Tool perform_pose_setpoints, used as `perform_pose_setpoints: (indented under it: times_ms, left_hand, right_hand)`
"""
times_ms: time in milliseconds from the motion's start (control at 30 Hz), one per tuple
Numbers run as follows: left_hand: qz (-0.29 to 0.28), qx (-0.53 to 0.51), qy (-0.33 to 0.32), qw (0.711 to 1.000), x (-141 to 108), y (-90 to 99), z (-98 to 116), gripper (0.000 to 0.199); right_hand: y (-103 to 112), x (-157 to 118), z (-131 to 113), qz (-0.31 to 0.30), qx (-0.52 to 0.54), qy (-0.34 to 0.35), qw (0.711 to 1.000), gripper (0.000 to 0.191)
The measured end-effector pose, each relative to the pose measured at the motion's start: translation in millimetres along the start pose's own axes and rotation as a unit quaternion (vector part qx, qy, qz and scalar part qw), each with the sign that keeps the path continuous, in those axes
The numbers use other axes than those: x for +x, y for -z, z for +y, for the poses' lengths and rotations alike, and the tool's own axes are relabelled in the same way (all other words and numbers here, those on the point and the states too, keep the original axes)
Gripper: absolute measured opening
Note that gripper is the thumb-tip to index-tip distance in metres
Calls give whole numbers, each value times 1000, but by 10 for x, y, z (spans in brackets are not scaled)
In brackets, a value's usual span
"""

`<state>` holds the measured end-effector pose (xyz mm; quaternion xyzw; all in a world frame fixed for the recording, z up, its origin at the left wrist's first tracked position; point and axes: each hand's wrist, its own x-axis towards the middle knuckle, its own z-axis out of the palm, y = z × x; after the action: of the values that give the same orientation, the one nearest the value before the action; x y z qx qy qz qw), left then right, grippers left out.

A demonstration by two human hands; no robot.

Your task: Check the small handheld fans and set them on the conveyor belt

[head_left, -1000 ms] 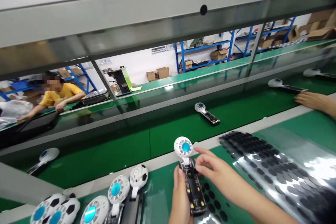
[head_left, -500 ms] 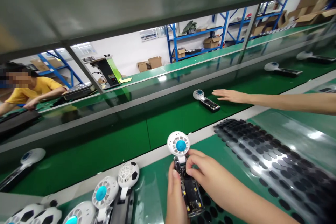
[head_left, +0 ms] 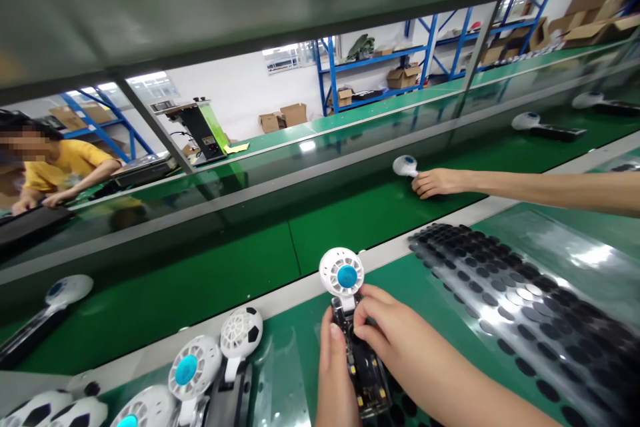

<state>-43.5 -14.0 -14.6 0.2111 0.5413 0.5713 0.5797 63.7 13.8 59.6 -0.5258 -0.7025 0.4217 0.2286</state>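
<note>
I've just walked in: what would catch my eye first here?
Probably the white round head with its bright blue centre, low in the middle, its dark handle held in the left hand, the right hand close against it. To the right spread rows of black discs; beyond, another person's hand reaches onto the green belt.

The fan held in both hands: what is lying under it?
Past the lower right edge of the fan, some black discs show. Whatever lies directly beneath it is covered and cannot be seen.
</note>
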Motion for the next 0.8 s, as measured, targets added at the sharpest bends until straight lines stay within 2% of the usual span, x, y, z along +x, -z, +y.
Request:
perform_pose_setpoints:
  times_ms: [333, 533, 600, 700, 800]
  left_hand:
    - [24, -8, 7, 1000, -41, -38, 29, 53]
    - [10, -9, 10, 1000, -9, 15, -22, 54]
    - [4, -17, 13, 1000, -5, 23, -22, 55]
    - [-15, -35, 22, 999, -4, 18, -9, 58]
    - [-41, -55, 35, 997, -7, 0, 8, 60]
  right_hand:
    - [-81, 15, -6, 25, -7, 1, 1000, 17]
    - [-131, 0, 21, 42, -9, 21, 999, 17]
    - [-121, 13, 46, 48, 36, 13, 998, 18]
    - [-79, 63, 106, 45, 160, -34, 986, 31]
    - [-49, 152, 208, 9, 307, -65, 949, 17]
